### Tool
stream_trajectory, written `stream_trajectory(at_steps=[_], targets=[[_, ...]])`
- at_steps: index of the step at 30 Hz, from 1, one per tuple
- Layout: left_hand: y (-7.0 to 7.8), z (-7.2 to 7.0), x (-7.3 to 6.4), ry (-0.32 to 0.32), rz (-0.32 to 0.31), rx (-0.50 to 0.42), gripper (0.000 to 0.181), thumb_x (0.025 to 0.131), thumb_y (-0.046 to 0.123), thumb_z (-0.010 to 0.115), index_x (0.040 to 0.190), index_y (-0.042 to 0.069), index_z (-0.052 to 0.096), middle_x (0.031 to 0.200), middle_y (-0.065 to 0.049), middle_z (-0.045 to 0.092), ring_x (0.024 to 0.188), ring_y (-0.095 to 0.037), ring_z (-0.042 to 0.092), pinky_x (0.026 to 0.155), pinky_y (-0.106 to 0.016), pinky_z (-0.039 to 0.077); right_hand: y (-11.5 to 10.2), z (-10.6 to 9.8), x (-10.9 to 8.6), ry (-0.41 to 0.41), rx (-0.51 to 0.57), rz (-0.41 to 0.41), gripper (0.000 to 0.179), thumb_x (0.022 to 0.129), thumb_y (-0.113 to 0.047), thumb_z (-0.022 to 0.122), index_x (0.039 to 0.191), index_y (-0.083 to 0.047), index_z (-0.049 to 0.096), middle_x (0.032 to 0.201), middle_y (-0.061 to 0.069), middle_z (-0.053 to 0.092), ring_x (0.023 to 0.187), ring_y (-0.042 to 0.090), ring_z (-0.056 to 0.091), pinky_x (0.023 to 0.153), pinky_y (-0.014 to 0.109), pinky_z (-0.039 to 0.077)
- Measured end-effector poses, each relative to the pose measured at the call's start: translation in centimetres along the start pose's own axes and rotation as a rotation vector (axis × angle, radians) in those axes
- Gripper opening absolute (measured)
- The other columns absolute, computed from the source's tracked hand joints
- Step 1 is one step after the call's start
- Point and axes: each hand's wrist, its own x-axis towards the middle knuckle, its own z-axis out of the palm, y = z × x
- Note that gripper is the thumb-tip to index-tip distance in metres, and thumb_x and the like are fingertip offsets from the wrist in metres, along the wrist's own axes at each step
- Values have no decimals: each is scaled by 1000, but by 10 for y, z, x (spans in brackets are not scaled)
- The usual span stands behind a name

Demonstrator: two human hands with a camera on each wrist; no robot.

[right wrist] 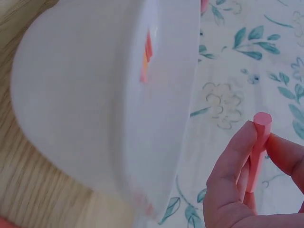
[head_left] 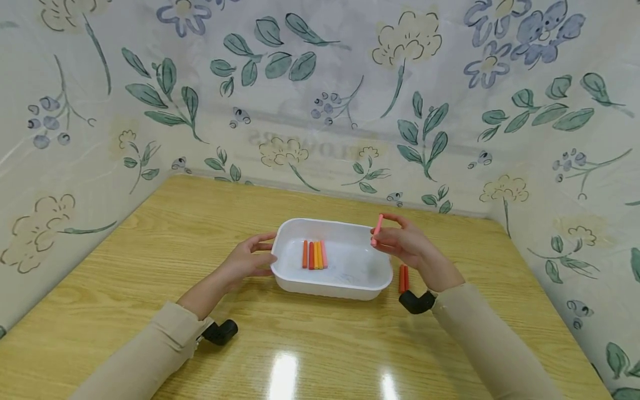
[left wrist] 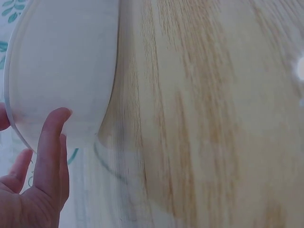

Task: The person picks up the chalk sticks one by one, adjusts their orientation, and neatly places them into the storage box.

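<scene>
My left hand (head_left: 246, 256) rests against the left end of a white plastic tray (head_left: 327, 287), its fingers fairly straight along the rim and outer wall. In the left wrist view, the thumb (left wrist: 56, 123) lies on the tray's outer side. Over the tray's right end, my right hand (head_left: 407, 241) pinches a pink crayon (head_left: 377, 229) between thumb and fingers. The right wrist view shows that crayon (right wrist: 260, 147) as six-sided and tilted upright. Inside the tray, several crayons (head_left: 315, 255) in red, orange, yellow and pink lie side by side at the left.
Beside the tray's right end, partly under my right wrist, red crayons (head_left: 403, 279) lie on the wooden table (head_left: 300, 339). A floral sheet (head_left: 320, 111) stands along the back and both sides. Black wrist mounts (head_left: 220, 332) stick out by each sleeve.
</scene>
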Motion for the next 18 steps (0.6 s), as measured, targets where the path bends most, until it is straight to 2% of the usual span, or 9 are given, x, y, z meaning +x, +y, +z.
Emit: stream_trajectory(at_steps=[6, 13, 18], targets=[[-2, 0, 1, -7, 2, 0, 63, 87, 1, 56, 144, 3, 29, 136, -27, 33, 110, -39, 50, 80, -41, 54, -3, 19, 6, -17, -17, 27, 66, 89, 1, 57, 144, -15, 25, 131, 28, 45, 82, 23, 66, 95, 43, 43], [-2, -2, -2, -4, 0, 2, 63, 88, 1, 55, 144, 3, 28, 136, -27, 33, 110, -39, 51, 80, -42, 54, -8, 41, 17, 11, -25, 77, 63, 87, 1, 59, 141, -17, 32, 132, 25, 47, 94, 29, 63, 86, 37, 51], [-1, -3, -2, -3, -1, 7, 62, 88, 1, 55, 144, 3, 29, 136, -27, 34, 109, -39, 51, 80, -41, 54, -10, 53, 25, 12, -16, 113, 61, 87, 2, 57, 140, -17, 34, 130, 22, 49, 84, 26, 63, 87, 37, 51]])
